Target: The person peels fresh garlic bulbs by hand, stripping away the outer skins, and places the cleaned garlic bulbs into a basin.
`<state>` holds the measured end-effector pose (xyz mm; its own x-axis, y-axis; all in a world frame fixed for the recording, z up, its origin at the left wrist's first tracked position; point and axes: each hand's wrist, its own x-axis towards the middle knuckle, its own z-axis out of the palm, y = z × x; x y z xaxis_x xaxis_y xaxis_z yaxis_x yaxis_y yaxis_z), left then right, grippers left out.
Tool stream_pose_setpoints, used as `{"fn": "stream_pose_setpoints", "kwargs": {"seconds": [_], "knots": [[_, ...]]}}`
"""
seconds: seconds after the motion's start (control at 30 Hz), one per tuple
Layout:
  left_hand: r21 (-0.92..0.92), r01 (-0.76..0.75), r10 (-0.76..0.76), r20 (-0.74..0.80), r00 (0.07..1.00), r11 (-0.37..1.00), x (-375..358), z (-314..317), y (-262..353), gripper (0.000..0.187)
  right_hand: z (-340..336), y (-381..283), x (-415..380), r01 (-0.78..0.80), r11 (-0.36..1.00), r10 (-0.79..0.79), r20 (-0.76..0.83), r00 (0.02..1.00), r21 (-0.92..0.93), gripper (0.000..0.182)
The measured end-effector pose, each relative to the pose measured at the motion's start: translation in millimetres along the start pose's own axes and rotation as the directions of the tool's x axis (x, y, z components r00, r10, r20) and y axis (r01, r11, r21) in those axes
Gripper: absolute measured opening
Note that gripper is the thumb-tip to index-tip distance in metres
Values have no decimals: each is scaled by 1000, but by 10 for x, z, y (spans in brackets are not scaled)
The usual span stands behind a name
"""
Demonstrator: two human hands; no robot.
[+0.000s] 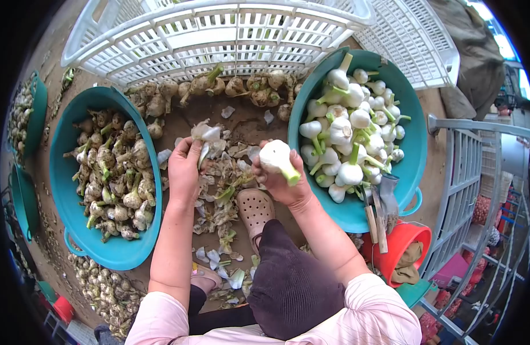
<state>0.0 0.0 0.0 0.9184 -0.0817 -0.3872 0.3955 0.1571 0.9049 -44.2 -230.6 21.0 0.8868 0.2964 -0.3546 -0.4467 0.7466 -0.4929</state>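
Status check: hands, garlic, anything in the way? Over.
Left hand pinching peel. Right hand holding white garlic bulb, green stem attached. No blockage seen; peel scraps below, tools at right tub's near rim.

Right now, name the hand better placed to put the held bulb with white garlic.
Likely the right hand: it holds the bulb, near the white garlic; the left hand pinches peel, farther off.
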Motion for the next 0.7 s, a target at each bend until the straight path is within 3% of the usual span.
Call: {"fn": "stream_pose_setpoints", "kwargs": {"seconds": [0.03, 0.07, 0.1, 0.17, 0.2, 0.27, 0.3, 0.37, 0.4, 0.43, 0.47, 0.5, 0.57, 0.63, 0.7], "knots": [[361, -95, 116, -34, 993, 928, -49, 111, 70, 24, -59, -16, 43, -29, 987, 42, -76, 996, 159, 70], [729, -191, 157, 116, 981, 657, -130, 198, 147, 25, -104, -12, 91, -6, 993, 24, -157, 987, 115, 69], [885, -318, 103, 300, 948, 342, -244, 247, 305, 30, -71, 46, 121, 1, 997, 14, -181, 983, 81, 68], [831, -476, 298, 395, 869, 288, -397, 481, 303, 36, -89, 91, 107, 13, 1000, -11, -248, 969, 7, 65], [833, -473, 299, 391, 870, 287, -432, 590, 354, 36, -66, 120, 132, 9, 1000, -8, -244, 970, 6, 65], [568, -500, 456, 232, 859, 654, -481, 731, 443, 42, 4, 193, 150, -3, 997, -18, -259, 966, -82, 65], [569, -498, 456, 229, 860, 654, -463, 728, 408, 42, 101, 197, 129, -53, 992, 21, -256, 967, -117, 66], [416, -457, 412, 197, 890, 786, -382, 715, 271, 43, 216, 196, 73, -133, 944, 65, -225, 972, -303, 64], [260, -339, 315, 131, 940, 904, -370, 690, 236, 38, 189, 117, 90, -130, 944, 62, -223, 973, -303, 64], [162, -304, 286, 124, 950, 939, -343, 641, 201, 39, 113, -31, 96, -218, 732, 65, -252, 966, -645, 59], [56, -165, 158, 112, 981, 985, -345, 586, 192, 39, 55, -144, 65, -284, 396, 60, -284, 957, -873, 54], [-50, -21, 27, 112, 993, 999, -354, 539, 219, 40, 74, -216, 21, -225, 459, -107, -305, 946, -859, 42], [-94, 48, -33, 152, 988, 994, -378, 460, 318, 38, 58, -314, -39, -31, 745, -61, -114, 992, -666, 40], [2, 185, -176, 319, 931, 983, -386, 417, 314, 33, 253, -408, -59, -52, 708, 36, -38, 999, -705, 35], [2, 201, -188, 360, 914, 980, -400, 455, 283, 33, 289, -368, 24, 261, 320, -157, 221, 963, -911, 28]]}}
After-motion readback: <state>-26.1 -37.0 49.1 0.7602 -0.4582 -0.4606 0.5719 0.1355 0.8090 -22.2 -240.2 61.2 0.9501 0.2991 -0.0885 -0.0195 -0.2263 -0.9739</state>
